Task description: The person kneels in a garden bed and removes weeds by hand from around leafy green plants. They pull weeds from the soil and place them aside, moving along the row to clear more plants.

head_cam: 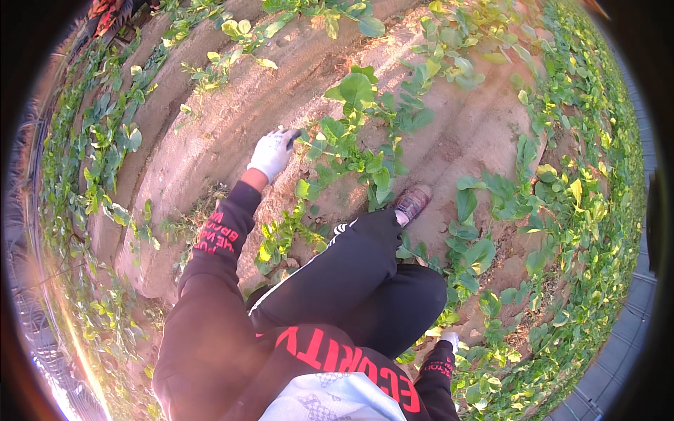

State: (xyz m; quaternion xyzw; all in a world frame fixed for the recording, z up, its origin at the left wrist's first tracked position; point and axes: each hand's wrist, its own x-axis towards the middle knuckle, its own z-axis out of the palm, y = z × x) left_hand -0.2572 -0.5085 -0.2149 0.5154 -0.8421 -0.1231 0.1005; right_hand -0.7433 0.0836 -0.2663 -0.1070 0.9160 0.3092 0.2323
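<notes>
My left hand, in a white work glove with dark fingertips, reaches out over the sandy soil. Its fingers are bent beside the outer leaves of a green leafy plant; whether they grip anything is unclear. Low on the right, my right hand shows only as a bit of white glove past a dark sleeve, among the leaves beside my bent knee. What its fingers do is hidden. Between the plant rows, my shoe rests on the soil.
Further rows of leafy plants run along the left, with denser growth on the right. Low weeds grow near my left forearm. Grey paving borders the bed at the far right. A red object lies at the top left.
</notes>
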